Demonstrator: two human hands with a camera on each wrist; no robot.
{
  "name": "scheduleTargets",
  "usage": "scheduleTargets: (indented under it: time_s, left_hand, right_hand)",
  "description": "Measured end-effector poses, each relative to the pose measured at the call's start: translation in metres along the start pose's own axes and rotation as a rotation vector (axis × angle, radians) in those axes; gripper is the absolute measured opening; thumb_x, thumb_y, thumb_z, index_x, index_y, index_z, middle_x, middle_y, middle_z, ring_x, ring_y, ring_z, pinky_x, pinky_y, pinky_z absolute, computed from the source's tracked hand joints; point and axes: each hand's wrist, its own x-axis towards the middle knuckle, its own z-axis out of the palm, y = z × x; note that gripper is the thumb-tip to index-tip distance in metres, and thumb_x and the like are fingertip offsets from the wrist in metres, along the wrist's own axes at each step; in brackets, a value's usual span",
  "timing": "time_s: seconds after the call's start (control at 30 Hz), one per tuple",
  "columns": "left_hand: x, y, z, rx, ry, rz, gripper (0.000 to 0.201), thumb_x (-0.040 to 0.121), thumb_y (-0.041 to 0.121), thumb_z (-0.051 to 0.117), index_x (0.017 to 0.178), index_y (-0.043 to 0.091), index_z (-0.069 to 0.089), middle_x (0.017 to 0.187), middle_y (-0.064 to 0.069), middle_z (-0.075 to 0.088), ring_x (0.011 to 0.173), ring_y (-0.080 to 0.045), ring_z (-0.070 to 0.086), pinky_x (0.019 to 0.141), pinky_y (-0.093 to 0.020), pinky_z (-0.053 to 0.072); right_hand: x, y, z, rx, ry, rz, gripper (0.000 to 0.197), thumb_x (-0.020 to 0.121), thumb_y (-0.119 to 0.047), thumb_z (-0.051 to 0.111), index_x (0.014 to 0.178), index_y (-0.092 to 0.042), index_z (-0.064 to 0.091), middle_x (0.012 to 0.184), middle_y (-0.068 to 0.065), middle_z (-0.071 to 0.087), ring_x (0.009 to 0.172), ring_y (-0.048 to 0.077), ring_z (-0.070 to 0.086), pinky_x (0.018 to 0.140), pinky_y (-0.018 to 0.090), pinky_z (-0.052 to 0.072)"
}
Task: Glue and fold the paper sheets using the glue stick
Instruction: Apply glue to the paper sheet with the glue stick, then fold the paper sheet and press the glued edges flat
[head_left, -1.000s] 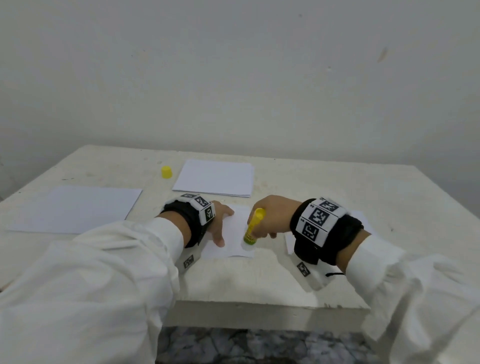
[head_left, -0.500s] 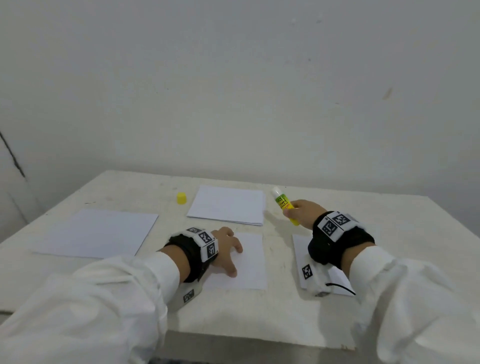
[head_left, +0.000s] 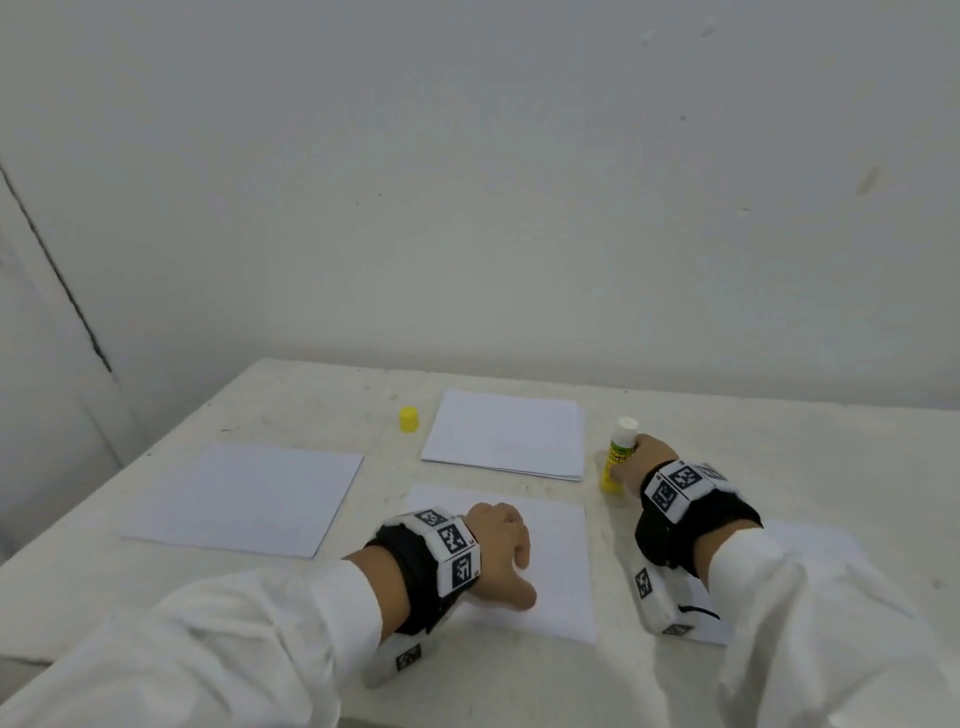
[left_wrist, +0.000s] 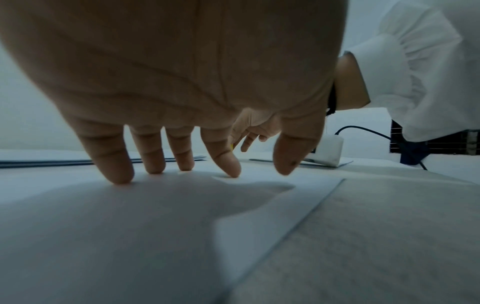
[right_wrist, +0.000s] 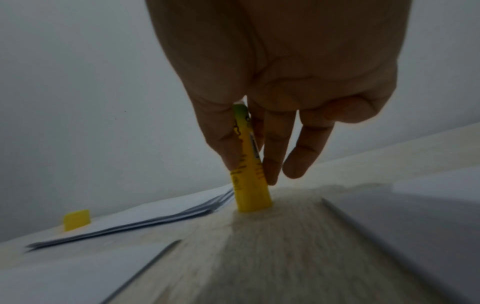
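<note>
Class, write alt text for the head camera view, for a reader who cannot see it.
A person's right hand stands an uncapped yellow glue stick upright on a pale table, while the left hand rests fingertips-down on a white sheet. Behind lie a paper stack, a yellow cap and another sheet at left.

Loose white sleeves (head_left: 249, 639) cover both arms. Each wrist wears a black strap (head_left: 691, 525) ringed with white blocks printed with black square markers (head_left: 451, 540), and a thin black cable (left_wrist: 369, 131) trails from the right one.
</note>
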Motion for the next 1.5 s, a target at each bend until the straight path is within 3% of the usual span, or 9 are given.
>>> scheduleTargets:
  time_s: [0.2,0.33,0.4,0.6,0.73,0.83,0.9,1.0,1.5]
  left_hand:
    - [0.000,-0.002,-0.005,-0.047,-0.019,0.004,0.041,0.085,0.046,0.057,0.120,0.025,0.060,0.152,0.003,0.025,0.140,-0.021,0.021,0.112,-0.037,0.021]
    - [-0.003,-0.007,-0.010,-0.167,0.028,0.043,0.036,0.087,0.039,0.058,0.121,0.031,0.061,0.153,0.006,0.019,0.143,-0.018,0.010,0.118,-0.039,0.013]
    - [-0.008,-0.018,-0.017,-0.238,0.078,0.065,0.033,0.089,0.033,0.057,0.122,0.031,0.062,0.152,0.006,0.021,0.142,-0.015,0.013,0.117,-0.034,0.014]
    - [-0.043,-0.119,-0.052,-0.089,0.156,-0.065,0.024,0.089,0.025,0.064,0.111,0.020,0.072,0.144,0.002,0.043,0.129,-0.015,0.041,0.105,-0.024,0.032]
    - [-0.078,-0.215,-0.064,-0.057,0.104,-0.360,0.037,0.075,0.045,0.076,0.093,0.014,0.070,0.099,0.001,0.065,0.091,-0.017,0.060,0.077,-0.025,0.045]
    - [-0.097,-0.278,-0.057,0.007,0.037,-0.509,0.071,0.077,0.046,0.075,0.137,0.019,0.048,0.140,0.000,0.046,0.130,-0.020,0.043,0.105,-0.027,0.035]
    - [-0.102,-0.306,-0.049,0.074,-0.059,-0.535,0.089,0.080,0.048,0.071,0.150,0.018,0.026,0.156,0.000,0.025,0.143,-0.022,0.026,0.116,-0.033,0.022]
    - [-0.100,-0.324,-0.042,0.130,-0.112,-0.497,0.090,0.081,0.053,0.067,0.150,0.015,0.025,0.155,-0.004,0.028,0.141,-0.025,0.029,0.115,-0.035,0.024]
    - [-0.089,-0.329,-0.040,0.134,-0.072,-0.522,0.090,0.062,0.058,0.080,0.136,0.018,0.048,0.133,-0.002,0.053,0.120,-0.026,0.053,0.101,-0.039,0.044]
  right_hand:
    - [-0.017,0.001,-0.009,-0.057,-0.057,0.133,0.064,0.081,-0.018,0.071,0.133,0.001,0.039,0.130,0.016,0.051,0.120,0.033,0.052,0.098,0.036,0.044]
    - [-0.044,-0.004,-0.022,-0.199,-0.191,0.103,0.019,0.084,-0.024,0.068,0.081,-0.007,0.061,0.080,0.001,0.060,0.083,0.018,0.062,0.064,0.023,0.046]
    - [-0.059,-0.017,-0.021,-0.209,-0.240,0.023,0.027,0.085,-0.025,0.067,0.065,-0.011,0.056,0.065,-0.004,0.058,0.059,0.010,0.052,0.051,0.020,0.038]
    - [-0.081,-0.115,0.023,-0.272,-0.300,-0.325,0.032,0.083,-0.032,0.067,0.060,-0.012,0.056,0.066,-0.002,0.058,0.060,0.013,0.052,0.057,0.022,0.042]
    - [-0.089,-0.194,0.077,-0.372,-0.331,-0.411,0.035,0.083,-0.040,0.069,0.084,-0.007,0.056,0.071,0.002,0.050,0.082,0.022,0.053,0.074,0.030,0.043]
    - [-0.097,-0.231,0.107,-0.487,-0.341,-0.417,0.047,0.080,-0.055,0.065,0.079,-0.010,0.054,0.086,0.005,0.057,0.099,0.027,0.055,0.083,0.033,0.042]
    - [-0.098,-0.243,0.125,-0.581,-0.320,-0.407,0.064,0.075,-0.069,0.060,0.105,-0.012,0.058,0.117,0.010,0.054,0.122,0.029,0.044,0.098,0.040,0.035]
    - [-0.093,-0.253,0.147,-0.635,-0.307,-0.378,0.104,0.066,-0.080,0.057,0.142,-0.013,0.033,0.143,0.012,0.034,0.135,0.033,0.026,0.108,0.048,0.025]
    - [-0.090,-0.264,0.167,-0.626,-0.303,-0.332,0.094,0.061,-0.079,0.063,0.132,-0.018,0.047,0.134,0.006,0.046,0.132,0.033,0.030,0.101,0.047,0.032]
